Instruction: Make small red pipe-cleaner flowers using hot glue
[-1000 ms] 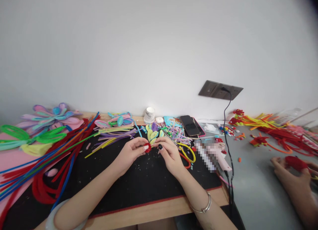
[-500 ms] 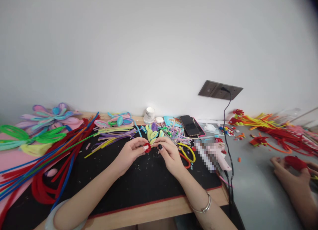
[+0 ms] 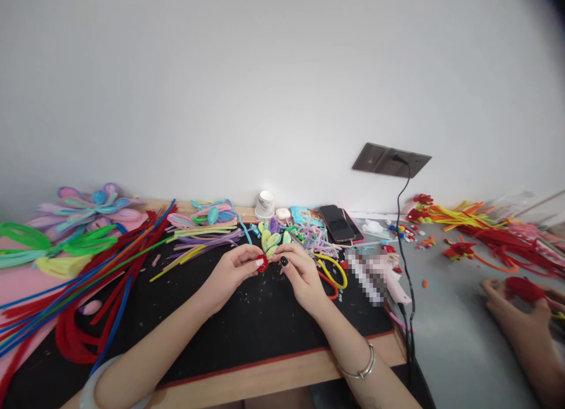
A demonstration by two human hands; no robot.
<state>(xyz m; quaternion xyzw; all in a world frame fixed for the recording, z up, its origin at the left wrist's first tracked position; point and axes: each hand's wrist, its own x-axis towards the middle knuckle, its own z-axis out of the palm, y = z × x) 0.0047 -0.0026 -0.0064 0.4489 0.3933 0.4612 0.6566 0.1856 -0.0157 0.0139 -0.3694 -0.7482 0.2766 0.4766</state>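
Over the black mat, my left hand (image 3: 233,275) pinches a small red coil of fuzzy pipe cleaner (image 3: 262,263) between thumb and fingers. Close beside it on the right, my right hand (image 3: 302,275) is closed, its fingertips reaching toward the coil and its dark-nailed thumb bent in. Whatever it may grip is too small or hidden to make out. Just beyond my fingertips are yellow and blue pipe-cleaner loops (image 3: 270,242). A yellow pipe-cleaner loop (image 3: 338,269) curves to the right of my right hand.
Red and blue pipe cleaners (image 3: 77,332) spread across the left side. A paper cup (image 3: 265,205) and a phone (image 3: 336,223) stand or lie by the wall. A pale pink corded tool (image 3: 397,288) lies right. Another person's hand (image 3: 516,312) holds a red piece at the grey table.
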